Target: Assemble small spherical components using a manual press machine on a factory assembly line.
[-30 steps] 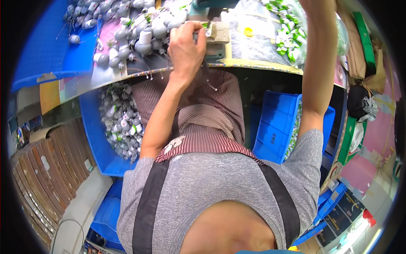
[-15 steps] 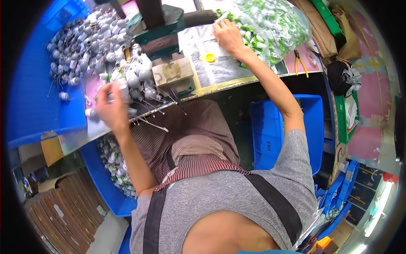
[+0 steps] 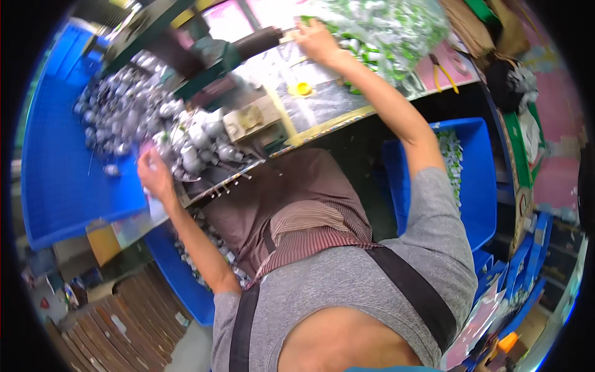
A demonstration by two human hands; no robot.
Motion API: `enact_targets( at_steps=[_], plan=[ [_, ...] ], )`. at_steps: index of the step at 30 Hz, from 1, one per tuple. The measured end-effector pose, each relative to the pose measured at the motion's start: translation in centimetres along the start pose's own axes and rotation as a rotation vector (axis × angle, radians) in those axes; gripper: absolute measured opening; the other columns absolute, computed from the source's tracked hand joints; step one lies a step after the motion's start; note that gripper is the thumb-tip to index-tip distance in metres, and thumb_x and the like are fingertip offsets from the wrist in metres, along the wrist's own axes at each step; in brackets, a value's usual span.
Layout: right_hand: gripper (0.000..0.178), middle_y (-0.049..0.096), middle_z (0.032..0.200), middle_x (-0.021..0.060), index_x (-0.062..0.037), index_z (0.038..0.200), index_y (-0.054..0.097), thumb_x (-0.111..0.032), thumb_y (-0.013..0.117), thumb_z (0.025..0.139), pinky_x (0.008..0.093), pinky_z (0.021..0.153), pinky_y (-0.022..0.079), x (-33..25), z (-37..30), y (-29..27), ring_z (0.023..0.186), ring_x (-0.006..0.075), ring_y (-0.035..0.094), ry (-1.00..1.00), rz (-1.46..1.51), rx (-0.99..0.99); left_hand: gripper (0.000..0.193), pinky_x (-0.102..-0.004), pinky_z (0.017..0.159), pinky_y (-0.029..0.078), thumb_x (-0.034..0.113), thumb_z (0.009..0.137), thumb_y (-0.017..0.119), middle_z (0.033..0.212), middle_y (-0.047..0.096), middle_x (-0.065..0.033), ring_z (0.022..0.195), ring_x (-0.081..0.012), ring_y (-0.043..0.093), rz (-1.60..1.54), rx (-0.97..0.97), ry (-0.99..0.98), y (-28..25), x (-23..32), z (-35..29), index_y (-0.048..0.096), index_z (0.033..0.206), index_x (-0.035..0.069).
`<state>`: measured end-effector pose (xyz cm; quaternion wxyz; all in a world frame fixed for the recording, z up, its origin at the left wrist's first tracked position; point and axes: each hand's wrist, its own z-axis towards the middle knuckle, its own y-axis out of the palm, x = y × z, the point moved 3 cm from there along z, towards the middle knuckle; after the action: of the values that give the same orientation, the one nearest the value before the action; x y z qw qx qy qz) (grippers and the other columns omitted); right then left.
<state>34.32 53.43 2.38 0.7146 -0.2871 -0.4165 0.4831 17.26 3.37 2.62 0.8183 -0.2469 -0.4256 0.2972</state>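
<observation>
My left hand is raised at the bench's left edge, beside a cluster of grey-and-white bulb-shaped parts with thin wires. Blur smears its bent fingers, so whether they hold anything does not show. Across the bench, my right hand reaches to the left side of a clear plastic bag of green-and-white parts. Its fingers are closed on a small green part, mostly covered by the fingertips. Between my hands stands a dark green bench press, with a pale block at its base.
A blue bin at left bears a heap of grey parts. A round yellow piece lies on the bench; yellow-handled pliers lie at right. Another blue bin with green-and-white parts stands below. Brown boards are stacked lower left.
The whole view has turned and shifted. My left hand has drawn back from the near bulb-shaped parts to the bench's left edge. My right hand stays by the bag, slightly farther left.
</observation>
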Motion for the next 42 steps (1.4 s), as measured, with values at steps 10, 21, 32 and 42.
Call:
enact_targets(
  at_steps=[10, 21, 32, 42],
  plan=[
    [0.026, 0.067, 0.110, 0.0206, 0.0004, 0.116, 0.062, -0.005, 0.058, 0.091, 0.0446, 0.099, 0.049, 0.1, -8.2, -4.6, 0.117, 0.0382, 0.059, 0.118, 0.346, 0.024, 0.017, -0.0376, 0.076, 0.054, 0.019, 0.091, 0.069, 0.088, 0.070, -0.0145, 0.080, -0.0292, 0.069, -0.003, -0.271, 0.300, 2.4, 9.3, 6.0, 0.073, 0.099, 0.004],
    [0.021, 0.069, 0.100, 0.0112, -0.0050, 0.107, 0.067, -0.001, 0.067, 0.086, 0.0416, 0.083, 0.049, -1.5, -7.6, -9.5, 0.099, 0.0315, 0.062, 0.137, 0.192, 0.242, 0.040, -0.0434, 0.081, 0.054, 0.016, 0.086, 0.075, 0.099, 0.064, -0.0133, 0.096, -0.0328, 0.068, 0.176, -0.566, 0.414, 6.8, 4.6, 9.2, 0.071, 0.124, 0.026],
    [0.014, 0.072, 0.095, 0.0055, 0.0010, 0.105, 0.067, -0.004, 0.073, 0.093, 0.0247, 0.079, 0.054, -13.3, -6.6, -13.8, 0.086, 0.0113, 0.068, 0.563, 1.163, 0.236, 0.035, -0.0361, 0.079, 0.056, 0.019, 0.090, 0.079, 0.097, 0.069, -0.0131, 0.089, -0.0235, 0.067, -1.675, -0.137, -0.399, 1.9, 0.5, 13.1, 0.061, 0.114, 0.002],
    [0.022, 0.072, 0.107, 0.0137, -0.0015, 0.107, 0.068, 0.004, 0.073, 0.086, 0.0333, 0.079, 0.057, -19.9, -6.7, -15.2, 0.085, 0.0249, 0.070, 0.235, 0.937, 0.453, 0.038, -0.0335, 0.076, 0.055, 0.021, 0.100, 0.065, 0.104, 0.065, -0.0170, 0.087, -0.0236, 0.064, -1.992, -0.787, -0.625, 0.4, 12.1, -1.6, 0.054, 0.131, 0.001]
  ],
)
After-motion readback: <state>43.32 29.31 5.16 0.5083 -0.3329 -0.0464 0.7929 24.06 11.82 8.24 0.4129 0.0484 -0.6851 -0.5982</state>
